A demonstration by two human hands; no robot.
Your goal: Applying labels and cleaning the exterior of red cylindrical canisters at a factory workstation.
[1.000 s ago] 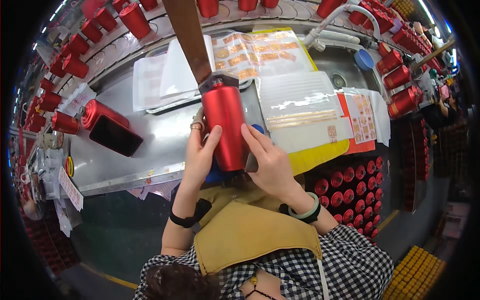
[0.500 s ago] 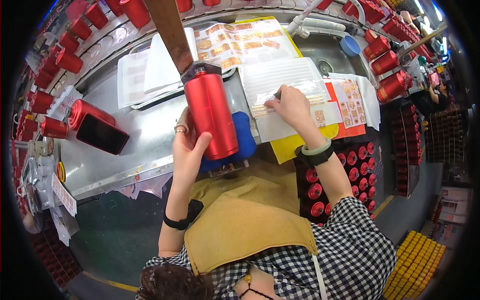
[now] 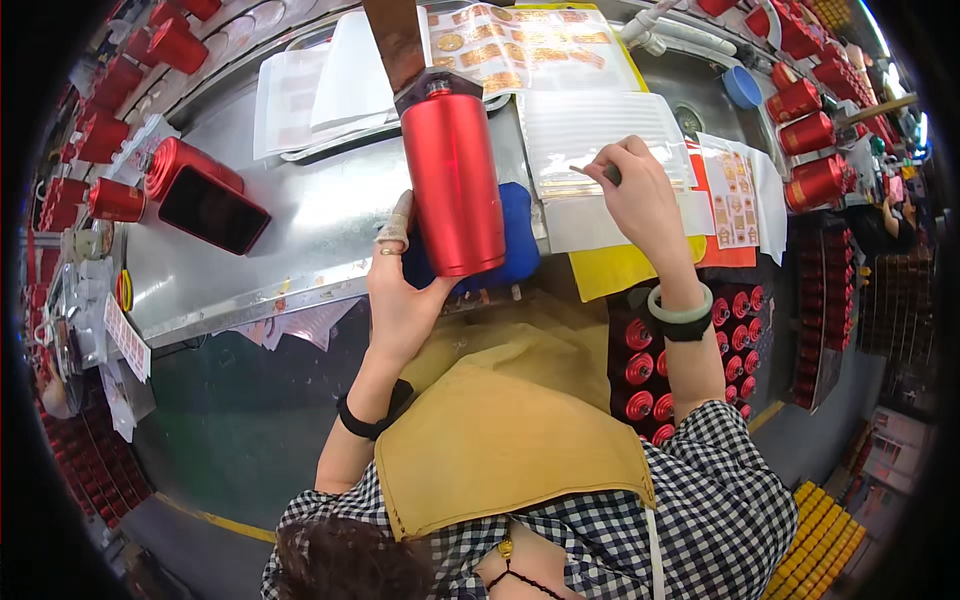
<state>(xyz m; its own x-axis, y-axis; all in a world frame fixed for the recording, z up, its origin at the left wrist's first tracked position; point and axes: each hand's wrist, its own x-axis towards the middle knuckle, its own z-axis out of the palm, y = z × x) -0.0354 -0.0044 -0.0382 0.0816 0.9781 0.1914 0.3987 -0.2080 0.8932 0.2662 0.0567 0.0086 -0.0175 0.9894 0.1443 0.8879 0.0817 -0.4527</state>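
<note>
A shiny red bottle [image 3: 453, 190], tapered toward its dark-capped neck, lies with its base toward me over a blue pad [image 3: 516, 230]. My left hand [image 3: 400, 295] is closed round its lower left side, thumb at the base and the other fingers partly hidden. One finger wears a pale cover. My right hand [image 3: 645, 200] pinches a small dark object [image 3: 612, 174] whose kind I cannot make out. A thin gold strip shows at these fingertips; whether they hold it is unclear. Beneath lies a whitish, clear-covered decal sheet [image 3: 590, 125].
Gold-printed decal sheets [image 3: 545, 50] lie at the back, white paper [image 3: 345, 85] on a tray beside them. A phone [image 3: 214, 208] leans on a red canister [image 3: 185, 165] at left. A sink with a blue bowl [image 3: 741, 87] is at right. Several red bottles [image 3: 638, 367] stand below.
My right hand has lifted off the decal sheet and come nearer to me, the dark object still in its fingers. My left hand stays on the bottle. The whole view has shifted slightly.
</note>
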